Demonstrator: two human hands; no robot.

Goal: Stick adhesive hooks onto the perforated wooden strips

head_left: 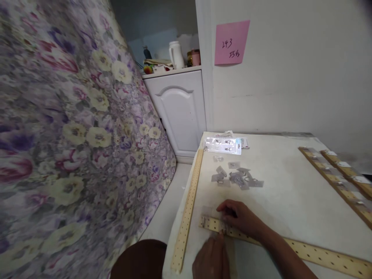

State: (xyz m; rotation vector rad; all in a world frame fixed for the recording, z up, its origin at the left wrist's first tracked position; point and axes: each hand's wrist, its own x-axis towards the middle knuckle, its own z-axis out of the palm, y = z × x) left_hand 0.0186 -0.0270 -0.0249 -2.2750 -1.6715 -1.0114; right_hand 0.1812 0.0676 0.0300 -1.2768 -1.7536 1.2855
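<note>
A pale perforated wooden strip (322, 254) lies across the near part of the table. My right hand (240, 217) reaches over it with the fingers bent and the thumb beside a clear adhesive hook (223, 225) on the strip. Below the strip, my left hand (210, 259) has its fingers together, their tips closed at the lower edge of that same hook. Another clear hook (204, 221) sits at the strip's left end, its plastic plate extending past the edge. Beyond my hands lies a loose pile of clear hooks (240, 180).
A second perforated strip (187, 213) runs along the table's left edge. Packaged hooks (223, 145) lie at the back. Strips bearing hooks (334, 174) are at the right. A floral curtain (72, 135) hangs left, and a brown round seat (139, 259) stands below it.
</note>
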